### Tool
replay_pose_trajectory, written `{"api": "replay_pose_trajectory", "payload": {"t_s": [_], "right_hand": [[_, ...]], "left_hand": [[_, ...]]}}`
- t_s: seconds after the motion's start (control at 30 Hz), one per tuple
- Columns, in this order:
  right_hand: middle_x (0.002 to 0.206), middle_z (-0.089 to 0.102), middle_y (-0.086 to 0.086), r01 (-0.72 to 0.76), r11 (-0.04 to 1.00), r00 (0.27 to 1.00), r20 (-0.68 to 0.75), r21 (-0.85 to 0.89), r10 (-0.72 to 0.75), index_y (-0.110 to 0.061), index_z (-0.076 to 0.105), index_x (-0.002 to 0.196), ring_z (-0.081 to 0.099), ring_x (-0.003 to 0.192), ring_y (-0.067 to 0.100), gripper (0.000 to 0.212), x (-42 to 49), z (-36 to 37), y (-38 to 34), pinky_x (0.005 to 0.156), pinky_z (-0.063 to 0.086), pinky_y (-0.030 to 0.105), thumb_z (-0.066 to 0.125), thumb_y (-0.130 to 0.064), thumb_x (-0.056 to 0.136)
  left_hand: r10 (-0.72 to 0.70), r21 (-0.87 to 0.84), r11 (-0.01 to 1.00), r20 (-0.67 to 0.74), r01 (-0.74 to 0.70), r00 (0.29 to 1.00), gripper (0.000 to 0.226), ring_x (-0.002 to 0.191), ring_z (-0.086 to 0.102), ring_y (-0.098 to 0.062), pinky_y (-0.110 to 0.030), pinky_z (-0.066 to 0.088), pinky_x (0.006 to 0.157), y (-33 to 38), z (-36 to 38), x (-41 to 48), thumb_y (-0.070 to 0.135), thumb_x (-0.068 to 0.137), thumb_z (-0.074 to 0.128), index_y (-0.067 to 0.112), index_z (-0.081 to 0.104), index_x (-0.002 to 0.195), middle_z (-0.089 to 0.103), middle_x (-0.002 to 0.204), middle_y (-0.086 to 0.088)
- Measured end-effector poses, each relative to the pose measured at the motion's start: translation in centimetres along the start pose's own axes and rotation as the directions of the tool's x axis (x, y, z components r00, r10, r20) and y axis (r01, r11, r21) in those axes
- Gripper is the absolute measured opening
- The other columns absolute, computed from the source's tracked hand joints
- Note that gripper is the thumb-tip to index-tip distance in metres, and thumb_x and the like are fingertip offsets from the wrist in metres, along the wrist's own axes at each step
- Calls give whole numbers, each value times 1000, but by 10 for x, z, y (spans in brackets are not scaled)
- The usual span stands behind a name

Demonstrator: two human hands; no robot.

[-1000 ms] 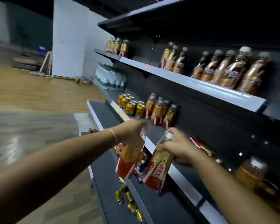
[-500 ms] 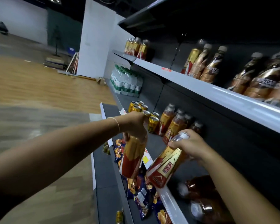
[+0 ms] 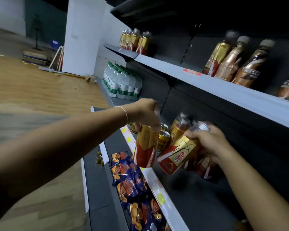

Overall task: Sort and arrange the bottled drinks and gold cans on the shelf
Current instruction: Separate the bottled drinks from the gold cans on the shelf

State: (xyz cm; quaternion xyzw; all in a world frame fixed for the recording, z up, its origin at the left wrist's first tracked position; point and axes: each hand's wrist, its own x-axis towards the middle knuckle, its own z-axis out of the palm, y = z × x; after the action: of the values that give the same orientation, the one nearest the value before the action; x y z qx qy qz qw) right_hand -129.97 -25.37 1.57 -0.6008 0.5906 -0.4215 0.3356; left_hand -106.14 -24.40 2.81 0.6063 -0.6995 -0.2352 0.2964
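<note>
Closer now to the standing bottles [image 3: 180, 129], our left hand [image 3: 147, 114] grips an upright bottle [image 3: 145, 147], our right hand [image 3: 207, 139] a tilted bottle [image 3: 177, 155], base toward seven o'clock; right hand nearer.

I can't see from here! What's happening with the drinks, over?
Left hand gripping gold-red bottle by its top. Right hand gripping tilted bottle. Gold cans standing just behind.
</note>
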Motion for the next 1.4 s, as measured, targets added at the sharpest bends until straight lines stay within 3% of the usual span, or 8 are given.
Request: {"api": "replay_pose_trajectory", "payload": {"t_s": [0.27, 0.47, 0.67, 0.77, 0.9, 1.0, 1.1, 1.4], "right_hand": [[73, 76, 2, -212, 976, 977, -44, -50, 210, -15, 69, 94, 65, 81, 20, 23, 72, 46, -47, 65, 44, 31, 73, -34, 81], [113, 70, 10, -157, 986, 948, -269, 63, 168, -17, 61, 123, 65, 100, 23, 52, 129, 67, -45, 75, 53, 34, 79, -33, 77], [110, 70, 9, -84, 975, 897, -411, 205, 164, -18, 61, 121, 68, 98, 29, 55, 167, 98, -29, 79, 58, 41, 86, -27, 73], [120, 65, 5, 44, 999, 810, -585, -8, -40, -21, 55, 127, 62, 111, 28, 67, 180, 109, -24, 94, 53, 47, 89, -22, 69], [134, 58, 9, 130, 960, 775, -578, -250, -255, -15, 50, 136, 54, 125, 27, 80, 204, 116, -14, 108, 41, 38, 90, -24, 68], [140, 53, 4, 119, 952, 829, -499, -283, -252, -25, 43, 142, 52, 126, 24, 81, 221, 124, -3, 96, 40, 28, 86, -23, 73], [147, 40, 5, 118, 901, 866, -401, -417, -299, -35, 37, 141, 46, 130, 27, 78, 230, 133, 9, 98, 48, 40, 82, -28, 78], [158, 21, 18, -29, 706, 907, -316, -708, -280, -16, 32, 152, 30, 143, 32, 90, 259, 160, 28, 110, 36, 36, 80, -36, 79]], "left_hand": [[123, -128, 985, 51, -116, 991, 45, 83, 64, -34, -38, 57, 45, -39, -62, 90, 11, 67, 80, 16, 57, 105, 58, 107, -5], [152, -304, 944, 45, -131, 987, 56, 88, 66, -39, -40, 59, 50, -74, -91, 148, 8, 73, 79, 17, 49, 120, 56, 118, -6], [151, -356, 917, -108, -180, 983, 63, 87, 62, -30, -38, 59, 49, -103, -73, 202, 8, 69, 82, 21, 43, 116, 51, 114, -4], [171, -348, 911, -172, -222, 970, 69, 90, 62, -31, -29, 55, 49, -106, -60, 226, 10, 67, 83, 16, 44, 124, 52, 114, -6], [292, -157, 927, -264, -340, 919, 54, 98, 52, -25, -27, 43, 70, -103, -41, 258, 16, 65, 77, 13, 49, 111, 51, 108, -9], [333, -98, 923, -278, -371, 901, 38, 94, 42, -19, -27, 41, 72, -103, -20, 278, 15, 71, 67, 11, 51, 104, 47, 92, -4], [370, -61, 916, -259, -397, 893, 30, 92, 37, -16, -26, 40, 72, -108, -1, 297, 18, 73, 66, 13, 51, 98, 44, 82, 2], [479, -72, 871, -99, -487, 872, 32, 83, 60, -18, -24, 49, 70, -117, 28, 344, 18, 71, 70, 12, 62, 101, 62, 89, -1]]}}
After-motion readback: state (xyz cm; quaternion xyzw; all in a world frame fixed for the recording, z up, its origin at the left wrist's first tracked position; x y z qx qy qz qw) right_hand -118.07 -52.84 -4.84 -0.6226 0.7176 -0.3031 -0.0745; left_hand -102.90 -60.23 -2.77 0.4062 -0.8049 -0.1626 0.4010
